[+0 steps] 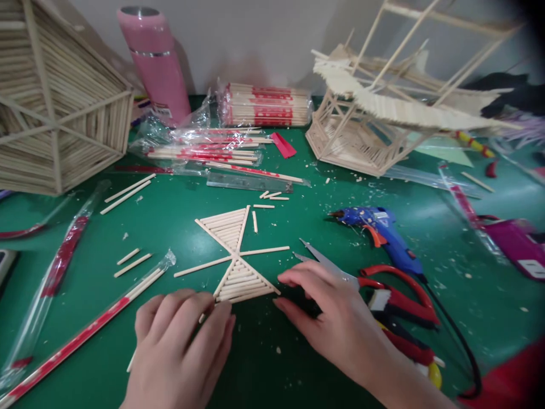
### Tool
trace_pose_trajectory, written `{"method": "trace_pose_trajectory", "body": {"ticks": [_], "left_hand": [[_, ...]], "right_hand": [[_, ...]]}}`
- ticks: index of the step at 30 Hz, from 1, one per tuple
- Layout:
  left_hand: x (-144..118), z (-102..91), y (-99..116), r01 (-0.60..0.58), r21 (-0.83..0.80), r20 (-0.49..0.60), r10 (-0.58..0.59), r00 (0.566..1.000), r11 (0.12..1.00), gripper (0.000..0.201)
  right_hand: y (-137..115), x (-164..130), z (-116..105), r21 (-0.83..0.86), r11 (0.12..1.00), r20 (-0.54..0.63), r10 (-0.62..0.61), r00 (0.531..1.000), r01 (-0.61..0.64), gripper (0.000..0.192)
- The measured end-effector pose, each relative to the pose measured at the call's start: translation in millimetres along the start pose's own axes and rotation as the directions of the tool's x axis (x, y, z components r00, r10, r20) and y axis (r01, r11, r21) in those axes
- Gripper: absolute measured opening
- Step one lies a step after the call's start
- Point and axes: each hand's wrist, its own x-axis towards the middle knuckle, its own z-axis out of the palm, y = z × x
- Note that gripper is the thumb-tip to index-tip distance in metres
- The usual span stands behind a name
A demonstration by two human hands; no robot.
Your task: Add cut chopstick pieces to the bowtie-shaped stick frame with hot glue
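In the head view, the left hand (181,341) rests palm down on the green counter (298,363), its fingers (213,321) laid nearly flat and close together; their tips sit at the near left corner of the stick fan (233,258), seemingly pinning that edge, and a short stick end shows under the hand, though whether the fingers grip it cannot be told. The right hand (336,318) lies opposite, fingers half spread and gripping nothing, the tips just beside the fan's near right corner, so the two hands bracket the piece, likely to keep it from sliding. The fan lies flat in the middle of the counter, just beyond both hands: two wedges of parallel sticks meet point to point, with one long stick crossing at the centre. Scissors (340,272) with red handles lie touching the right hand's far side, blades pointing away to the left, and a blue glue gun (383,236) rests beyond them with its cord trailing toward the near right. Wrapped chopsticks (238,153) lie in loose packets further back, near a pink flask (155,62). A large woven stick frame (55,96) stands at far left and a stick pavilion (361,125) at far right. Loose offcuts (131,261) and crumbs are scattered across the counter.
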Motion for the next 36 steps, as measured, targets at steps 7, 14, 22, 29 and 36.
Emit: {"method": "trace_pose_trajectory", "body": {"ticks": [7, 14, 22, 29, 36], "left_hand": [[18.2, 11.7, 23.1, -0.004, 0.058, -0.010, 0.005, 1.000, 0.998, 0.022], [15.2, 15.0, 13.1, -0.153, 0.126, 0.050, 0.148, 0.988, 0.980, 0.022], [14.3, 16.8, 9.3, -0.205, 0.155, 0.043, 0.201, 0.979, 0.966, 0.025], [16.2, 18.4, 11.3, -0.175, 0.155, 0.036, 0.171, 0.985, 0.972, 0.023], [16.7, 20.8, 11.5, -0.148, 0.145, 0.019, 0.147, 0.989, 0.978, 0.022]], "right_hand": [[-2.1, 1.7, 2.2, -0.014, 1.000, -0.015, 0.001, 1.000, -0.002, 0.003], [-2.4, 2.3, 2.8, 0.017, 0.999, 0.025, 0.029, 0.999, -0.029, 0.008], [-2.0, 2.8, 3.6, 0.032, 0.999, 0.047, 0.035, 0.998, -0.036, 0.013], [-2.9, 1.4, 4.7, 0.041, 0.998, 0.038, 0.041, 0.998, -0.043, 0.013], [-2.6, 1.0, 4.4, 0.028, 0.999, 0.036, 0.033, 0.999, -0.034, 0.015]]}}
